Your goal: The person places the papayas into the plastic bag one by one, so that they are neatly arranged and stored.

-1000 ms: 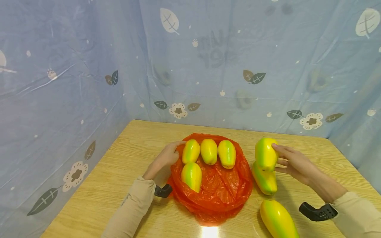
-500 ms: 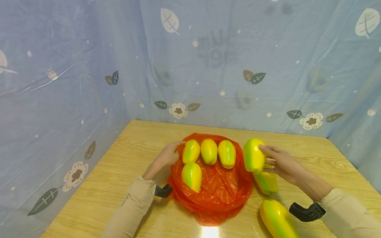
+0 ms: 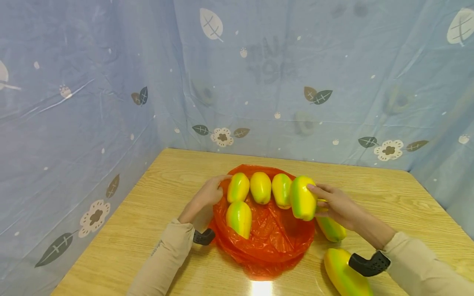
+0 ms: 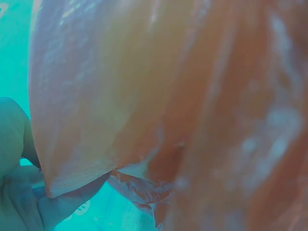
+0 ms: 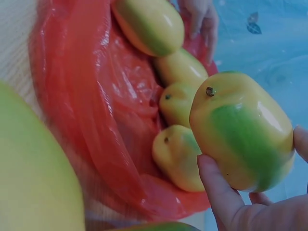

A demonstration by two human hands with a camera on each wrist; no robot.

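My right hand (image 3: 338, 205) grips a yellow-green papaya (image 3: 303, 198) between thumb and fingers, over the right rim of an opened red plastic bag (image 3: 274, 230). In the right wrist view, the stem end of this papaya (image 5: 240, 130) points away from the palm. My left hand (image 3: 207, 193) pinches the bag's left rim; the left wrist view shows the film (image 4: 144, 96) running between thumb and fingers. Inside the bag, a papaya (image 3: 238, 188), a papaya (image 3: 261, 188) and a papaya (image 3: 281, 190) line the back, and another papaya (image 3: 238, 218) lies in front at left.
To the right of the bag, one papaya (image 3: 333, 230) lies on the wooden table (image 3: 177, 164), partly behind my right hand. Nearer the front lies another papaya (image 3: 344, 271), below my right wrist strap (image 3: 370, 263). A blue patterned curtain (image 3: 259, 82) hangs behind and at the sides.
My right hand has carried its papaya leftward, from above the papaya beside the bag to over the bag's right rim. My left hand has stayed at the left rim.
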